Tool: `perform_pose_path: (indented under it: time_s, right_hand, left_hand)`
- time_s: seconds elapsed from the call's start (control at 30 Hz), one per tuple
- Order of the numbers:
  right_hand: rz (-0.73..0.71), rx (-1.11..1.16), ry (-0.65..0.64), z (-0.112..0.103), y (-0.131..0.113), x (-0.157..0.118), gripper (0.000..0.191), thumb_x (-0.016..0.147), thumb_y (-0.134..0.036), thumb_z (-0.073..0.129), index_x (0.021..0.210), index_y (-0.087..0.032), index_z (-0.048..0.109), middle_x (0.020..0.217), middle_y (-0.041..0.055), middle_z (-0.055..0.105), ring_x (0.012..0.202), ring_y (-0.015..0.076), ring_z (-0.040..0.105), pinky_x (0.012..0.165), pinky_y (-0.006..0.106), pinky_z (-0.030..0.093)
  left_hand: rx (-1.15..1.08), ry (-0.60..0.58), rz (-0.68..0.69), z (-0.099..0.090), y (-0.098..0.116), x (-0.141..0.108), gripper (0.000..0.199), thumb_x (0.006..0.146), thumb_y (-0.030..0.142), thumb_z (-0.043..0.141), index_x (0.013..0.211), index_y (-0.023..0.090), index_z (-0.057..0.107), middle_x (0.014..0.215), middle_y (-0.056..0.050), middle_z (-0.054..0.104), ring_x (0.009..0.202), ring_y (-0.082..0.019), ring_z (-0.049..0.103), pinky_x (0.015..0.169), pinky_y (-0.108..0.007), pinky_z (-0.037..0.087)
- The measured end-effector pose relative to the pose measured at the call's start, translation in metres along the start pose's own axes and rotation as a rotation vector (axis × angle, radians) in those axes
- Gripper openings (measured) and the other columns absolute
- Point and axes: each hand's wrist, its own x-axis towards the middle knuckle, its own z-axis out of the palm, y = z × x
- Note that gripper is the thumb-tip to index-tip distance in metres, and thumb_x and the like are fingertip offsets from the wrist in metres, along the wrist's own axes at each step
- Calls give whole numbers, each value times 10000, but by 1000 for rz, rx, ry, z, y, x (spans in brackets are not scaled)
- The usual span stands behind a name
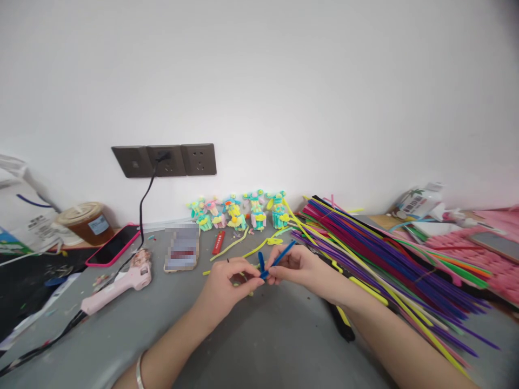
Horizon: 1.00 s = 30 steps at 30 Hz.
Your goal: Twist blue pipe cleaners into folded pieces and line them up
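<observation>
A blue pipe cleaner (284, 254) with a bent, looped end is held between my two hands above the grey table (243, 346). My left hand (231, 281) pinches its lower bend between thumb and forefinger. On the other side, my right hand (294, 267) grips it near the same bend, and its straight tip sticks up past the fingers. Behind the hands lie yellow pipe cleaners (265, 246) and a small red packet (218, 242). Several small figures (255, 210) of coloured pipe cleaners stand in a row against the wall.
Bundled pipe cleaners (377, 259) spread over the right side, with a black and yellow tool (343, 321) beside my right forearm. Leftward are a pink glue gun (117, 286) with its cord, two phones (115, 246), and a lidded drink cup (91, 224). Wall sockets (164, 160) sit above.
</observation>
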Motion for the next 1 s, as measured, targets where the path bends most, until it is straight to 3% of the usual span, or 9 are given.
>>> perform_pose_path:
  time_s: [0.1,0.2,0.37,0.53,0.73,1.0]
  right_hand:
    - [4,-1,-25,-1,-2,-2,263,719,-365,769,793,-145,646,686,19,702,675,149,661,661,265,513]
    - [65,21,-103,-3,-3,-5,237,748,-345,748,818,-139,656,694,15,694,664,135,656,650,255,513]
    - [199,89,-274,-10,1,-8,230,713,-279,781,814,-130,638,699,6,692,610,98,643,622,220,511]
    - [220,82,-390,-14,5,-8,204,747,-271,753,835,-120,648,713,13,690,604,88,649,605,199,515]
    - [237,125,-384,-13,2,-9,225,754,-282,752,855,-130,620,709,0,665,557,73,616,506,160,480]
    - [291,297,-385,-6,4,-8,282,718,-307,791,857,-137,614,717,-8,628,588,83,620,475,151,479]
  left_hand:
    - [87,-21,93,-2,1,-1,124,815,253,673,758,155,722,725,-53,676,645,-142,618,585,-231,493]
    - [213,-58,304,-4,1,-2,124,859,227,633,797,158,715,760,-71,695,721,-158,631,670,-252,495]
    - [353,-218,560,-6,3,-4,166,920,188,540,888,179,703,851,-74,712,799,-165,604,745,-278,469]
    - [416,-230,651,-5,6,-5,150,913,148,538,881,175,683,880,-64,690,820,-157,550,779,-279,455]
    - [489,-151,690,-5,14,-9,188,919,133,511,860,192,680,813,-43,640,727,-135,505,651,-249,409]
    - [497,-103,753,-5,19,-12,187,926,136,502,865,198,667,769,-30,639,688,-128,504,648,-258,411]
